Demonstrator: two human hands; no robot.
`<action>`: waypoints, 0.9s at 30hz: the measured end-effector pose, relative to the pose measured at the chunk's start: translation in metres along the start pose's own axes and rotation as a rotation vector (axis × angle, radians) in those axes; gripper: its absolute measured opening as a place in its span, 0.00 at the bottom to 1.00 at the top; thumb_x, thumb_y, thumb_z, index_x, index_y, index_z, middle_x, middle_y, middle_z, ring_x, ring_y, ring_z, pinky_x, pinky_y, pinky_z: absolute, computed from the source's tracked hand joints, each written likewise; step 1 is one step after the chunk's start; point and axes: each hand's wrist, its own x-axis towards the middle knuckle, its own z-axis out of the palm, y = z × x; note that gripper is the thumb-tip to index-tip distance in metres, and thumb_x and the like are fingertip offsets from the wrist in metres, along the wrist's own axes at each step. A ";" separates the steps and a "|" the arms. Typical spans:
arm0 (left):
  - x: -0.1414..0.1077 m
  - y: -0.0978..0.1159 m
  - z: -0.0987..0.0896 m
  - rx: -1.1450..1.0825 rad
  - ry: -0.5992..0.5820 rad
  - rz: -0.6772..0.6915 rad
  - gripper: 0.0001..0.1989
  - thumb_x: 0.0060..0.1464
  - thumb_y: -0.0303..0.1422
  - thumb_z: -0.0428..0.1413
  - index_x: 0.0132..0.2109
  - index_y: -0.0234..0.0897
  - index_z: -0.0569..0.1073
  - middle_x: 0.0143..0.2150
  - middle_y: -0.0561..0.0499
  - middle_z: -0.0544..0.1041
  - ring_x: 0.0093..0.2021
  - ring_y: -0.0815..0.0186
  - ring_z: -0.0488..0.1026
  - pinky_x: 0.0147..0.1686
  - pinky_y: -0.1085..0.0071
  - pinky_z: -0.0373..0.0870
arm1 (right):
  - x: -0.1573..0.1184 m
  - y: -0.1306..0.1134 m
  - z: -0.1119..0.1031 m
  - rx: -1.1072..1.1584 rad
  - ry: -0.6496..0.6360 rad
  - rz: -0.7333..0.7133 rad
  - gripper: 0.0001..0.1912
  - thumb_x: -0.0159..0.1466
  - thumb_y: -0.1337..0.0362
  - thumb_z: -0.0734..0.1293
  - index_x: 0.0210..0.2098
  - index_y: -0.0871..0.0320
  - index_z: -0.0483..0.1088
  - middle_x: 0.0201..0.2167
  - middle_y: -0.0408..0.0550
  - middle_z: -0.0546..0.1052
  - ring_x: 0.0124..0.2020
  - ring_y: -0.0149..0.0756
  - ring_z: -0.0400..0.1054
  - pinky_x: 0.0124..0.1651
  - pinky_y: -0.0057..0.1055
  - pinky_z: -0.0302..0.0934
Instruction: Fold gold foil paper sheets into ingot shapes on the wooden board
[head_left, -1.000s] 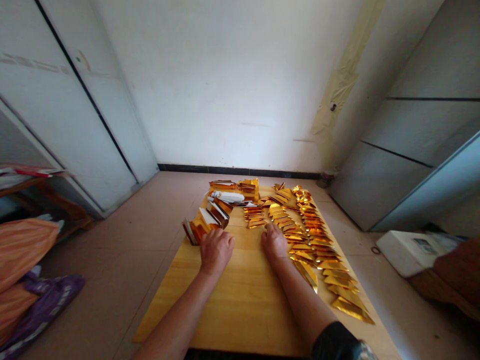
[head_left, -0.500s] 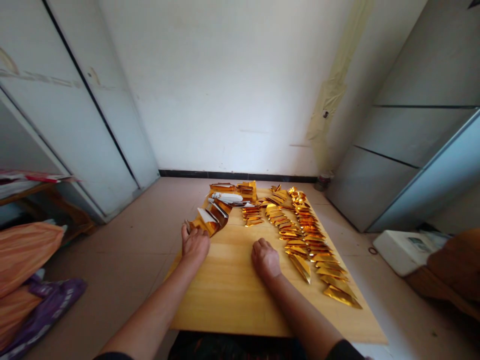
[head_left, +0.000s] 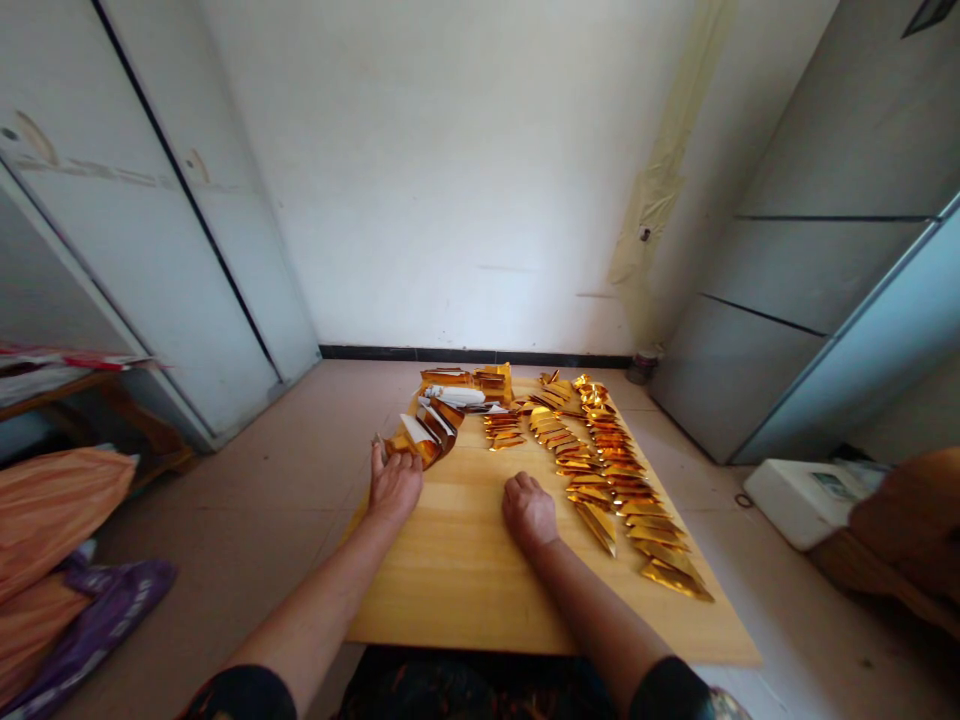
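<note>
My left hand (head_left: 396, 484) is at the left edge of the table, its fingers curled over the near end of a loose pile of gold foil paper (head_left: 444, 428) with white undersides. The thumb sticks up at the pile's outer side; the fingertips are partly hidden. In the middle of the table my right hand (head_left: 529, 510) rests closed on the wood, with nothing visible in it. To its right lie overlapping rows of folded gold foil pieces (head_left: 619, 455). A short row of similar folded pieces (head_left: 504, 432) lies beyond it.
The wooden table (head_left: 457, 600) stands before a white wall (head_left: 450, 180). More gold paper stacks (head_left: 491, 380) and a white wrapped bundle (head_left: 455, 396) lie at its far end. Left are cabinets (head_left: 187, 220) and orange and purple bags (head_left: 60, 540); right, a grey refrigerator (head_left: 757, 350) and a white box (head_left: 799, 505).
The camera view has shifted slightly. My left hand stays at the gold paper pile with barely any movement, and my right hand rests in the same spot, still closed.
</note>
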 end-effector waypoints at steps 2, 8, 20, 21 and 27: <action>0.001 -0.001 0.001 0.024 -0.041 0.014 0.16 0.55 0.22 0.43 0.34 0.36 0.75 0.32 0.46 0.77 0.38 0.60 0.71 0.61 0.45 0.36 | 0.000 0.000 -0.001 -0.001 0.005 0.001 0.10 0.65 0.68 0.58 0.33 0.57 0.70 0.36 0.48 0.72 0.37 0.33 0.64 0.32 0.26 0.52; 0.001 -0.003 -0.005 0.024 0.011 0.064 0.17 0.56 0.21 0.44 0.30 0.39 0.75 0.29 0.48 0.77 0.36 0.60 0.70 0.62 0.44 0.34 | 0.000 0.000 -0.001 0.006 0.006 0.004 0.09 0.65 0.68 0.58 0.33 0.57 0.70 0.36 0.48 0.72 0.38 0.33 0.64 0.31 0.26 0.51; -0.002 0.000 -0.027 -0.060 0.185 0.085 0.13 0.57 0.26 0.46 0.31 0.37 0.74 0.30 0.47 0.76 0.36 0.60 0.69 0.60 0.43 0.40 | 0.002 0.000 -0.001 0.004 -0.002 -0.007 0.09 0.65 0.68 0.58 0.34 0.57 0.70 0.36 0.48 0.72 0.38 0.33 0.64 0.31 0.26 0.51; -0.002 0.000 -0.029 -0.057 0.208 0.085 0.13 0.57 0.26 0.46 0.31 0.37 0.74 0.29 0.47 0.76 0.36 0.60 0.69 0.60 0.43 0.41 | 0.002 0.000 0.000 0.003 0.001 -0.009 0.09 0.65 0.68 0.58 0.34 0.57 0.70 0.36 0.48 0.72 0.38 0.33 0.64 0.31 0.26 0.51; -0.004 0.001 -0.054 -0.090 0.329 0.076 0.12 0.57 0.26 0.46 0.32 0.37 0.73 0.26 0.48 0.75 0.34 0.61 0.70 0.59 0.46 0.45 | 0.002 0.003 0.004 -0.003 0.017 -0.021 0.10 0.65 0.68 0.58 0.33 0.57 0.70 0.35 0.48 0.72 0.37 0.33 0.64 0.33 0.26 0.52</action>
